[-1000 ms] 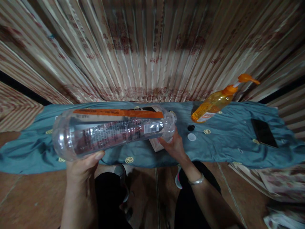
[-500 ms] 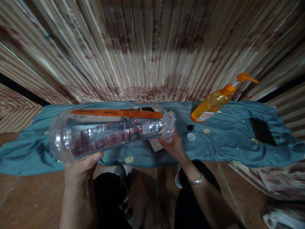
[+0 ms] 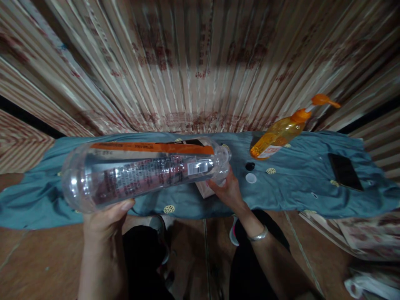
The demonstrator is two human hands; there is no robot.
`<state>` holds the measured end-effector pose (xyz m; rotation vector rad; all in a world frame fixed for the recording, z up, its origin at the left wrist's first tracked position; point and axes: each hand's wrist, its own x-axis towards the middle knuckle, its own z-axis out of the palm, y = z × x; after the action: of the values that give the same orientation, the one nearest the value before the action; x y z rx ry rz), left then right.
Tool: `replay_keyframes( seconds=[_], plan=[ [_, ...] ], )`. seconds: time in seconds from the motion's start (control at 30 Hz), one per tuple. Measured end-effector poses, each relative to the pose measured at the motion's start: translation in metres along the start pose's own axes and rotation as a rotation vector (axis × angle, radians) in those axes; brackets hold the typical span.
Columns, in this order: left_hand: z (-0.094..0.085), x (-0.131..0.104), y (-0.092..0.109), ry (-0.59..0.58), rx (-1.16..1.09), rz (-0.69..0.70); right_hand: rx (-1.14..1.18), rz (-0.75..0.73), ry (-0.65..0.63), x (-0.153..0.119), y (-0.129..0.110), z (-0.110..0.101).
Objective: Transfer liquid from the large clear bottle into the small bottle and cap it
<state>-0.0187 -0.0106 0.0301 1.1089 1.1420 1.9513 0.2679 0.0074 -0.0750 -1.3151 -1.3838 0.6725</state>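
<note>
A big clear plastic bottle (image 3: 143,173) with an orange-striped label and a barcode lies nearly level above the cloth, its mouth to the right. My left hand (image 3: 108,216) supports its wide base from below, thumb along the near side and the other fingers hidden beneath. At the neck end, my right hand (image 3: 228,192) is closed, its fingertips partly hidden by the bottle. Under the neck, a pale box (image 3: 204,190) shows in part on the cloth. To the right of that hand lie a black cap (image 3: 250,166) and a whitish disc (image 3: 251,178).
A yellow pump bottle (image 3: 278,135) with an orange pump head stands at the back right. Farther right, a dark phone-like slab (image 3: 345,171) rests on the teal cloth (image 3: 300,183). Behind the narrow surface hangs a pleated curtain (image 3: 200,75).
The bottle's base end has shifted very slightly left along with my left hand. My right hand stays at the neck; the things on the cloth look unmoved.
</note>
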Motion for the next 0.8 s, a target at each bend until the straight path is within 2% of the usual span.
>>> replay_keyframes(
  seconds=[0.2,0.57,0.8],
  plan=[
    [-0.0001,0.0023,0.0000,0.025,-0.011,-0.021,-0.003,0.011,-0.011,-0.0008,0.0042,-0.0001],
    [-0.0063,0.0008,-0.0044,-0.010,0.070,0.041,-0.005,0.024,-0.006,-0.0004,0.0032,-0.0003],
    [-0.0026,0.0007,-0.0034,0.004,0.062,0.029,0.017,0.041,-0.023,0.0005,0.0003,-0.0009]
  ],
)
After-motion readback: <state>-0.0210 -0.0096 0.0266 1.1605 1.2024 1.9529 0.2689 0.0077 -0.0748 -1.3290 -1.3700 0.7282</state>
